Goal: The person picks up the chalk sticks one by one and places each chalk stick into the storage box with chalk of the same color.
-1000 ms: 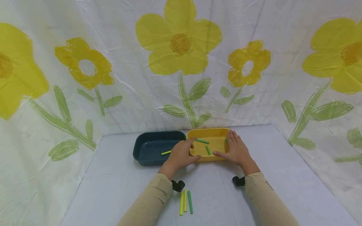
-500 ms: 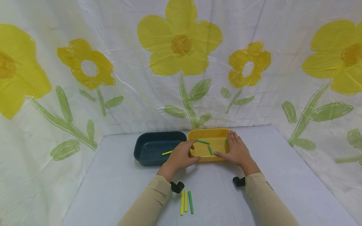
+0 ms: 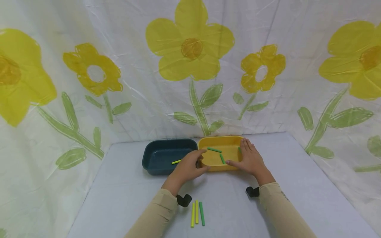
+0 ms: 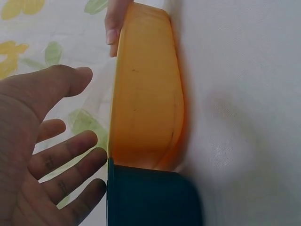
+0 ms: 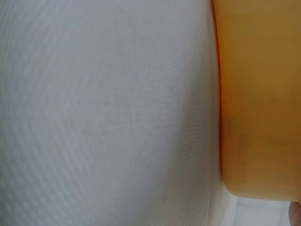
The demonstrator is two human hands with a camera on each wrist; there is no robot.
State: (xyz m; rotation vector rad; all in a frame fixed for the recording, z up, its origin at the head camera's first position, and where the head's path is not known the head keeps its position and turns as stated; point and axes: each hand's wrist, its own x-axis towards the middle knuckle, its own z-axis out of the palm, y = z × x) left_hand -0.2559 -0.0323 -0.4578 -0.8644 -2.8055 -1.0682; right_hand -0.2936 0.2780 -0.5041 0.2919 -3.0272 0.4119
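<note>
My left hand (image 3: 188,167) hovers where the dark teal tray (image 3: 159,154) and the yellow tray (image 3: 221,168) meet, fingers loosely bent around nothing. In the left wrist view its fingers are spread beside the trays' rims, palm bare. My right hand (image 3: 249,158) rests with straight fingers along the yellow tray's right end, its thumb at the front rim. Inside the yellow tray lie green sticks (image 3: 222,158), one partly hidden by the right hand. A yellow stick (image 3: 176,162) lies in the teal tray, partly covered by the left hand.
Two yellow sticks (image 3: 192,215) and a green stick (image 3: 202,214) lie side by side on the white table (image 3: 232,211) near its front. A flower-printed curtain (image 3: 137,115) hangs right behind the trays. The trays stand side by side with their ends meeting.
My left hand has drawn slightly back and left from the yellow tray's rim. The right hand has kept its place on the tray. The head view has shifted a little.
</note>
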